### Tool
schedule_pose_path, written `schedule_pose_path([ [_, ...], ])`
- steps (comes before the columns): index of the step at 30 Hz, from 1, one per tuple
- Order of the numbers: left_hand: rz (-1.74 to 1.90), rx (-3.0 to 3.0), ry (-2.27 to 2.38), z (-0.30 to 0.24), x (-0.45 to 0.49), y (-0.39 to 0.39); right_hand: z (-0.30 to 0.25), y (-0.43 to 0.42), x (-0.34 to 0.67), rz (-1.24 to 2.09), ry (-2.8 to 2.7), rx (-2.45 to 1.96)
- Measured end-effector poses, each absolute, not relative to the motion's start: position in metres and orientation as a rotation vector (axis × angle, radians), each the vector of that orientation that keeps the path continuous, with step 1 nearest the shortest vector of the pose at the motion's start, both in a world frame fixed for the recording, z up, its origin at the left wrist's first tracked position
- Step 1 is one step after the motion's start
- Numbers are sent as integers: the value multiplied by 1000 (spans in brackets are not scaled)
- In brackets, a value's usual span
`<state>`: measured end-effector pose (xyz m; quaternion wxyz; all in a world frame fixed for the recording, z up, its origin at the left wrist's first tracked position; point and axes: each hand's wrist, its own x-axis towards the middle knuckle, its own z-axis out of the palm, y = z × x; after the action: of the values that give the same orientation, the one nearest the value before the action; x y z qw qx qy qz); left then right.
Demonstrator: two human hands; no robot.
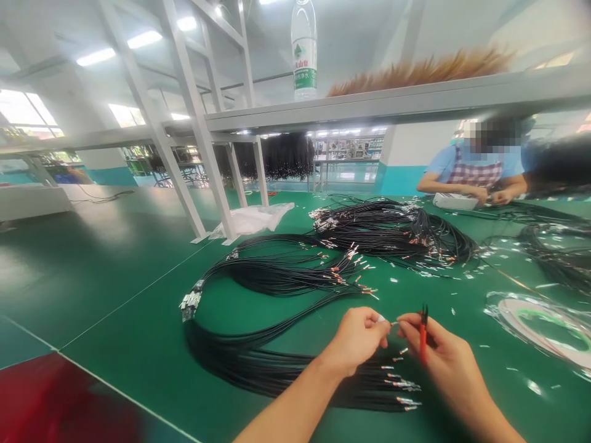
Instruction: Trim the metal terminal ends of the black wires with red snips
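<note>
My left hand [355, 341] is closed in a pinch at the end of a thin black cable, low on the right of centre. Close beside it, the fingertips of my right hand [443, 354] meet the same cable end. Small red-handled cutters [423, 338] stand upright in my right hand, dark jaws pointing up. Beneath my left wrist runs a bundle of black cables [249, 366], curving left to a cluster of white-tagged ends [190, 303]. Its near ends [406, 387] fan out under my hands, with stripped or sleeved tips.
More black cables [392, 227] are heaped farther back. A coil of pale tubing [545, 326] lies at right. A metal shelf frame [198, 123] rises from the green table [152, 326], carrying a water bottle [305, 55]. A co-worker [480, 172] sits opposite, handling something small.
</note>
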<state>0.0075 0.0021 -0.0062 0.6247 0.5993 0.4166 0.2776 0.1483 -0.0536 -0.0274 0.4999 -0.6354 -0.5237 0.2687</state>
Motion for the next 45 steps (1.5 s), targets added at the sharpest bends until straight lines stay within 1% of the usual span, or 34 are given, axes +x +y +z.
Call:
schedule_pose_path([
  [3,767,1383,971,-5,7,5,-26,-55,151,719,-1258,-1595],
  [5,834,1372,982,-3,6,7,-25,-56,153,842,-1304,-1643],
  [9,894,1355,982,2,4,8,-26,-57,152,1095,-1360,-1692],
  [13,934,1392,970,1,5,8,-29,-58,147,1204,-1361,-1679],
  [19,999,1505,974,0,6,5,-32,-56,145,1247,-1332,-1716],
  [37,1102,1946,1016,-8,6,-6,-33,-56,143,1316,-1290,-1563],
  [39,1106,1906,1010,-7,6,-5,-32,-57,143,1317,-1299,-1563],
  [41,1049,1737,981,-2,5,-2,-32,-57,143,1305,-1313,-1574],
  [45,734,1274,852,7,1,5,-33,-56,144,1240,-1346,-1627],
])
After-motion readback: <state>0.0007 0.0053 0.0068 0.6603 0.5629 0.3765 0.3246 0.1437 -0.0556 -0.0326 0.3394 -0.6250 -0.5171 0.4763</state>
